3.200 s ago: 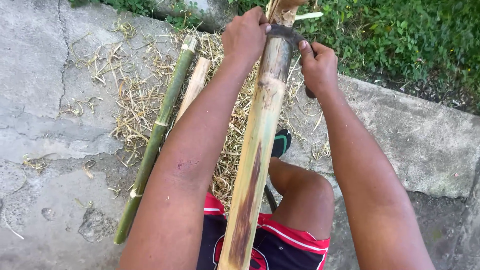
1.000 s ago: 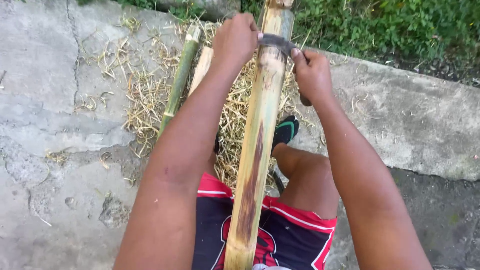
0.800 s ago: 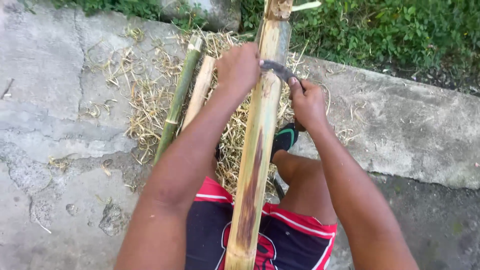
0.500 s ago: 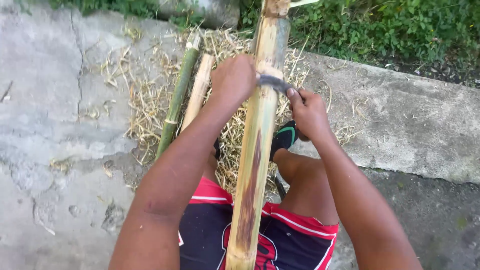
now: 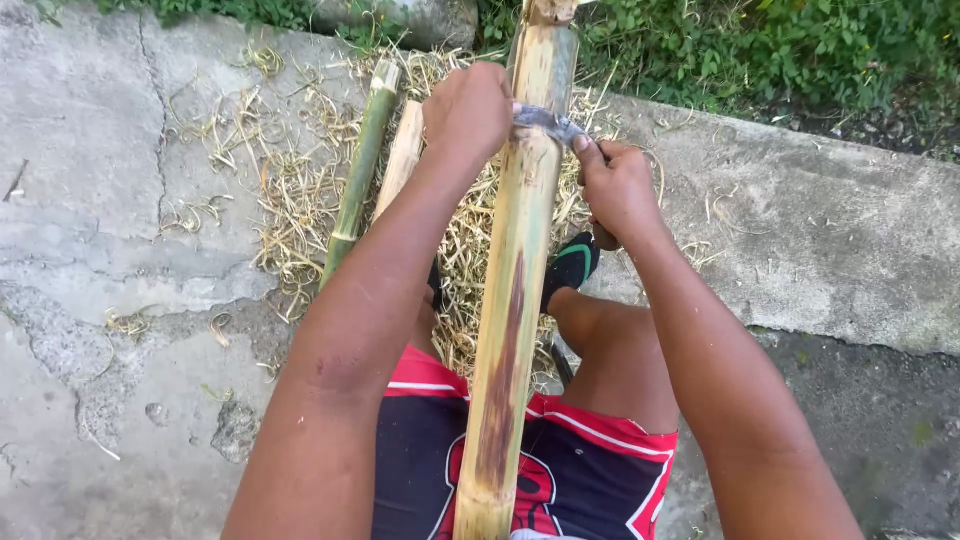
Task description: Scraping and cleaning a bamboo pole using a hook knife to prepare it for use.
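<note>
Both-handed, the left hand (image 5: pixel 468 110) and right hand (image 5: pixel 615 185) have fingers clamped on either end of a curved blade (image 5: pixel 545 122), laid across the bamboo pole (image 5: pixel 515 280) for scraping. Propped from lap to far grass, the pole stays steady.

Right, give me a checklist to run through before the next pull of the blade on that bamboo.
1. Left hand gripping one end of the blade: ok.
2. Right hand gripping the other end: ok.
3. Blade lying across the bamboo pole: ok.
4. Pole resting between the knees, along the red and black shorts: ok.
5. Blade's edge kept off the fingers: cannot tell.
6. Sandalled foot beside the pole, out of the blade's path: ok.
</note>
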